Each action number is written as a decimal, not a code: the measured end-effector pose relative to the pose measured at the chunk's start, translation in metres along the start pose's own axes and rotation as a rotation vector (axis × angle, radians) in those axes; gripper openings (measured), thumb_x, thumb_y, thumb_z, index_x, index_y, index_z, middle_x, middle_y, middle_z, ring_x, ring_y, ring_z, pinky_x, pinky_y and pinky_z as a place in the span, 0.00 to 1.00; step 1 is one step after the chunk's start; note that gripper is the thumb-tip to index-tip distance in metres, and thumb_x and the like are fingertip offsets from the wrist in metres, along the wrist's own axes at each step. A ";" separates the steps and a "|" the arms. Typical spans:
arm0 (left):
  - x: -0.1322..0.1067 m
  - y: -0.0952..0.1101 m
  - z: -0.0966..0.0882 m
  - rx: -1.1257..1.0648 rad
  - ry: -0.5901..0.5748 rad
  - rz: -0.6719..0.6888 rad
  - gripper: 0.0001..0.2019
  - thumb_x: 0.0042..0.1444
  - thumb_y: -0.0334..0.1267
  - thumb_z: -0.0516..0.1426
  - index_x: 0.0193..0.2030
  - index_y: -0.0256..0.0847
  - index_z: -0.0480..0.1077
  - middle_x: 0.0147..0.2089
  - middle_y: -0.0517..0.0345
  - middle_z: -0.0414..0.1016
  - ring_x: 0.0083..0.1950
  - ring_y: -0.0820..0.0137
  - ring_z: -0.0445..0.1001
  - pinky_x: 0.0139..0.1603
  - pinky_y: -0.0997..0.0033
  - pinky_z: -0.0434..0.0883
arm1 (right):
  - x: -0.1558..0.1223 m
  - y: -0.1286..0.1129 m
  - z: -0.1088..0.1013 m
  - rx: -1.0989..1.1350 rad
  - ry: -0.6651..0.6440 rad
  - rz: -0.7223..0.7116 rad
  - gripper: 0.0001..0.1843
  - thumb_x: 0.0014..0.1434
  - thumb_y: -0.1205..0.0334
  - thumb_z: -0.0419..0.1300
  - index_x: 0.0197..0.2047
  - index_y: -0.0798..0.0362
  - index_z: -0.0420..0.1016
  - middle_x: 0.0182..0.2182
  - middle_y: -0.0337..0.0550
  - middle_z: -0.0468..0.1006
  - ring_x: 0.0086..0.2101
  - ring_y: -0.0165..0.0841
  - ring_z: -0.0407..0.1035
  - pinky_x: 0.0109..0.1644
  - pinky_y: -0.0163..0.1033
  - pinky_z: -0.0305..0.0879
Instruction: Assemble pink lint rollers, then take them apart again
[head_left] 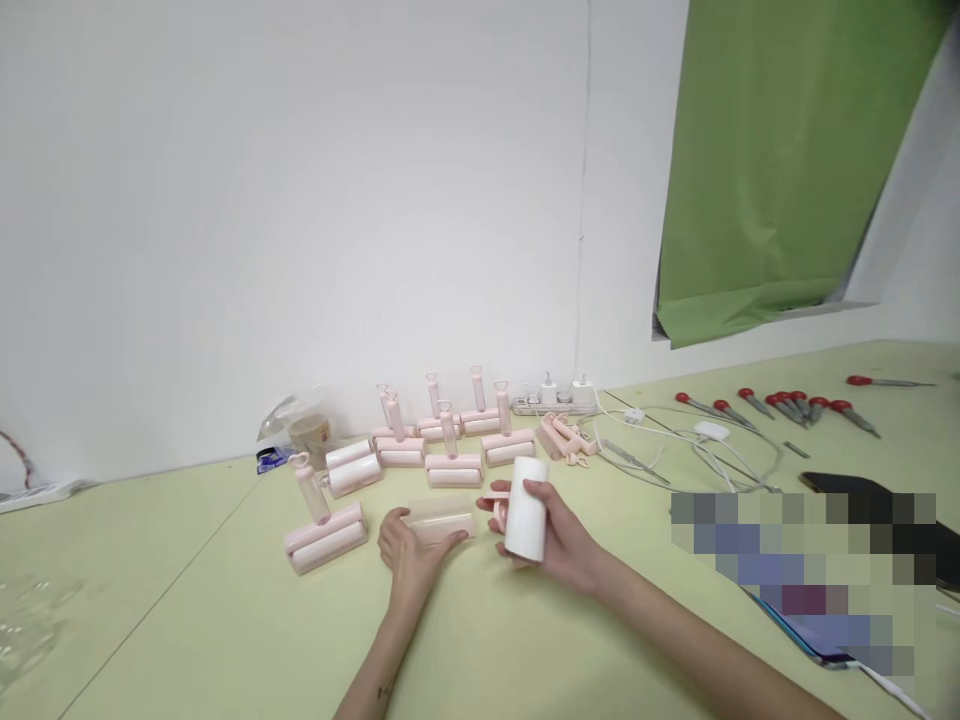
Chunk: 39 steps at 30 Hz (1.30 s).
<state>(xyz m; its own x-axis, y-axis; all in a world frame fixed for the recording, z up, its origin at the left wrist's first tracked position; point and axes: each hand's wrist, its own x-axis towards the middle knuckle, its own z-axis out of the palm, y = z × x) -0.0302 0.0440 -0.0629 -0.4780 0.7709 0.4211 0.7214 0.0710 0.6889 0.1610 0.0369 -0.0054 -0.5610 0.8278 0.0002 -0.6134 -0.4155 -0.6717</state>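
My right hand (559, 535) is wrapped round a lint roller (527, 510), its white roll turned upright and part of its pink handle showing between the fingers. To its left, my left hand (409, 545) grips a clear plastic cover (442, 525) by its ends, low over the table or resting on it; I cannot tell which. The roller and the cover are apart. Just left of my left hand lies a pink lint roller (326, 535) with its handle standing up. Behind the hands stand several more pink lint rollers (454, 468) with upright handles.
White rolls (352, 468) lie at the back left near a plastic bag with a cup (310, 435). Loose pink handles (566, 440) lie before a power strip (555, 405). Cables (720, 455), red-ended screwdrivers (799, 405) and a blurred-out device (817, 600) occupy the right side.
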 end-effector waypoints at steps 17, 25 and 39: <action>-0.007 0.031 -0.033 -1.201 -0.378 -0.385 0.24 0.48 0.49 0.56 0.48 0.35 0.67 0.32 0.54 0.75 0.25 0.75 0.68 0.27 0.76 0.64 | -0.005 -0.008 0.003 -0.981 0.200 -0.140 0.21 0.43 0.49 0.62 0.35 0.53 0.63 0.27 0.40 0.71 0.28 0.34 0.68 0.29 0.36 0.63; -0.029 0.041 -0.029 -1.125 -0.690 -0.280 0.21 0.52 0.49 0.53 0.50 0.41 0.66 0.44 0.52 0.73 0.47 0.64 0.68 0.44 0.71 0.65 | -0.006 0.023 0.004 -0.907 0.047 0.270 0.21 0.48 0.48 0.58 0.39 0.54 0.63 0.23 0.38 0.71 0.21 0.28 0.66 0.23 0.31 0.62; -0.037 0.043 -0.035 -0.800 -0.747 0.185 0.19 0.55 0.44 0.50 0.54 0.48 0.62 0.59 0.57 0.60 0.61 0.64 0.53 0.61 0.63 0.52 | -0.006 0.030 0.002 -0.909 -0.005 0.180 0.17 0.52 0.48 0.55 0.37 0.54 0.65 0.23 0.37 0.69 0.22 0.28 0.64 0.23 0.31 0.59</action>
<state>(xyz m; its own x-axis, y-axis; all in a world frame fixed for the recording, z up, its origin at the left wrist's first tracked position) 0.0007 -0.0039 -0.0282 0.2206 0.9340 0.2810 0.0899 -0.3063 0.9477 0.1444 0.0185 -0.0240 -0.6094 0.7768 -0.1591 0.1543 -0.0806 -0.9847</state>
